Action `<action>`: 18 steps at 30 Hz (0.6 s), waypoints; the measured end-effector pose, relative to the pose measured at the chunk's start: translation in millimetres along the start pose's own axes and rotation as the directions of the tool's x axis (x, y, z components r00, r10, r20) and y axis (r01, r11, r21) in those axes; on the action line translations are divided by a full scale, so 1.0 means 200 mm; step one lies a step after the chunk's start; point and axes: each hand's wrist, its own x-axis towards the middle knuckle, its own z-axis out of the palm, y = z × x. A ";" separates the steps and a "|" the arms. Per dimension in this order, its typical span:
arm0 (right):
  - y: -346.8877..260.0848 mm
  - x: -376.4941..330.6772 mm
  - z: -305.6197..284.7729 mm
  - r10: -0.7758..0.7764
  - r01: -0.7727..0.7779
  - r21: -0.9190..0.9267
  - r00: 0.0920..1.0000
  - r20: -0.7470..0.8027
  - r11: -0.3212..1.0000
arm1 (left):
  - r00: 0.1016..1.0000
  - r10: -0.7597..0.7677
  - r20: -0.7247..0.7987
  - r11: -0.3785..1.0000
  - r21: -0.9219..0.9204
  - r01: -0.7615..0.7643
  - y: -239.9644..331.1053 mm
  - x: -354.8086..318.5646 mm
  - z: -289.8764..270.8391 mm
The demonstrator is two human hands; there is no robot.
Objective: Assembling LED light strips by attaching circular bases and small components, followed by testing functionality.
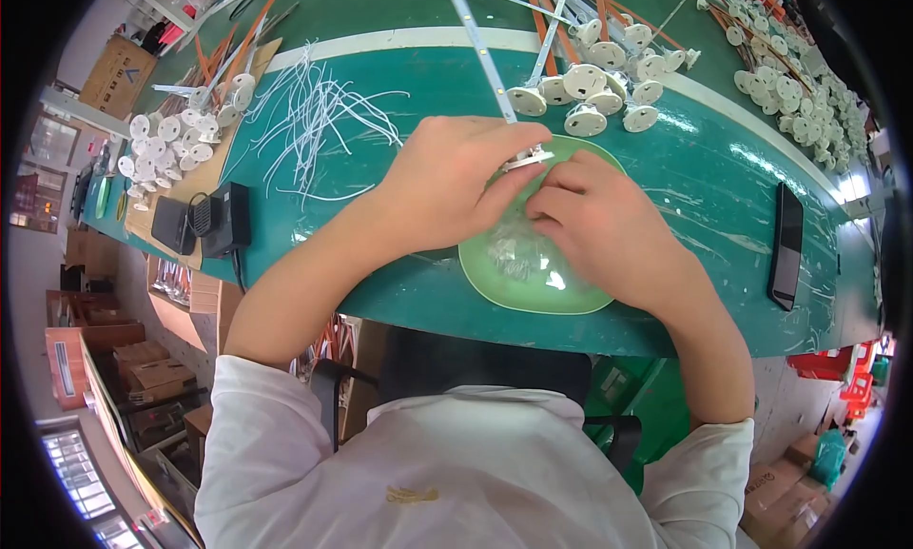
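The left hand (456, 173) hides most of the white cap (529, 158) and the lower end of the light strip (481, 49), whose far end the upper edge cuts off. Whether the fingertips of the right hand (609, 230) touch the cap is unclear. That hand covers part of the green bowl (537, 307); the clear bits (514, 254) inside are too small to identify.

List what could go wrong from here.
The left hand pinches the white disc at the end of the long strip above the green bowl; the disc might slip from the fingertips. The right hand, also over the bowl, could knock it and spill its contents. The loose white wires lie crisscrossed, so they may tangle if one is pulled.
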 end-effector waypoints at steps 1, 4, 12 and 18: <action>0.00 0.00 0.00 -0.001 0.001 0.003 1.000 0.002 1.000 | 1.000 -0.004 0.001 1.000 0.000 0.004 0.00 0.00 0.00; 0.01 0.00 -0.02 0.041 -0.042 0.058 0.999 0.019 0.997 | 1.000 -0.005 -0.022 1.000 -0.011 0.004 0.02 0.00 -0.01; -0.01 0.01 -0.07 0.169 -0.166 0.316 0.985 0.018 0.934 | 0.974 -0.226 -0.031 0.971 -0.092 0.222 0.05 0.00 0.00; 0.02 0.02 -0.07 0.130 0.015 0.371 0.923 -0.362 0.928 | 0.944 -0.256 -0.207 0.932 -0.312 0.184 0.07 0.00 0.02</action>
